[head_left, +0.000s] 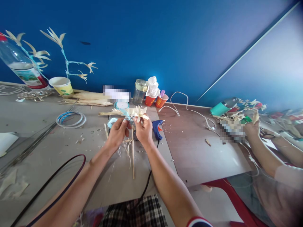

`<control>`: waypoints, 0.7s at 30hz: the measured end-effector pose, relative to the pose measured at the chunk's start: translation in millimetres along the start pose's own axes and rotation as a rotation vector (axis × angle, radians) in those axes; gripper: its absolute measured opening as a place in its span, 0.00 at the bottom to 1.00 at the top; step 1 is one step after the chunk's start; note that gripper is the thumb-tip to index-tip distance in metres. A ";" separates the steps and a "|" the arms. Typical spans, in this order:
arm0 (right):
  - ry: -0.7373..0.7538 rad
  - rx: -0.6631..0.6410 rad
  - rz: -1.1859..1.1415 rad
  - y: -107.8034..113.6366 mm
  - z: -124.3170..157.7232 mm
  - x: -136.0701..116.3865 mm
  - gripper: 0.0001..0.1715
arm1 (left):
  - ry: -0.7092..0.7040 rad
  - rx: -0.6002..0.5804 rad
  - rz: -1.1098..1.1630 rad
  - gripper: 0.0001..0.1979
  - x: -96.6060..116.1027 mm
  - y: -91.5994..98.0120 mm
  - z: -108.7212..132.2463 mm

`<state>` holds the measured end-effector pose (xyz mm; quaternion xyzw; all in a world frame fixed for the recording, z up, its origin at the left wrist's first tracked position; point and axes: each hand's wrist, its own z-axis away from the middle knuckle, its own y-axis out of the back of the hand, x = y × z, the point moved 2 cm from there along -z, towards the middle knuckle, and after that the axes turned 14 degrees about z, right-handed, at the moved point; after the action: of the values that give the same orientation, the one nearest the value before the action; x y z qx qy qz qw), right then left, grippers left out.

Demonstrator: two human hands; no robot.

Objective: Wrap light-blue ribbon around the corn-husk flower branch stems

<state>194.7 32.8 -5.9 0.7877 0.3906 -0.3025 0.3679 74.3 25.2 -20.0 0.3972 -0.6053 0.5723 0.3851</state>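
"Clamping state?"
"My left fingers (124, 123) are closed on the light-blue ribbon (128, 117); my right fingers (143, 122) grip the pale flower (139, 111)."
"Flower location?"
"Raised above the counter (94, 151), left of the blue glue gun (156, 129)."

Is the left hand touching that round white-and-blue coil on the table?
Apart. The head view shows it: a wide stretch of tabletop with small scraps lies between the left hand and the white-and-blue coil.

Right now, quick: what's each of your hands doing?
Left hand: closed, pinching blue tape.
Right hand: closed, holding the flower.
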 end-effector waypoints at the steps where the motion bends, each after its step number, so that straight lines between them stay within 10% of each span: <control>1: -0.006 0.004 0.001 0.1 0.0 0.4 0.08 | -0.020 -0.010 0.003 0.17 -0.6 0.5 0.2; 12: -0.132 -0.128 -0.193 -1.3 0.5 -2.4 0.10 | -0.006 -0.114 0.100 0.22 -9.6 2.0 -0.1; 21: 0.064 -0.120 0.119 7.5 -0.7 -0.1 0.06 | -0.007 -0.050 0.144 0.20 -10.4 2.8 -2.3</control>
<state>201.1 30.1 -2.9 0.7954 0.3721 -0.2309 0.4191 75.7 27.9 -30.5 0.3450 -0.6478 0.5816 0.3507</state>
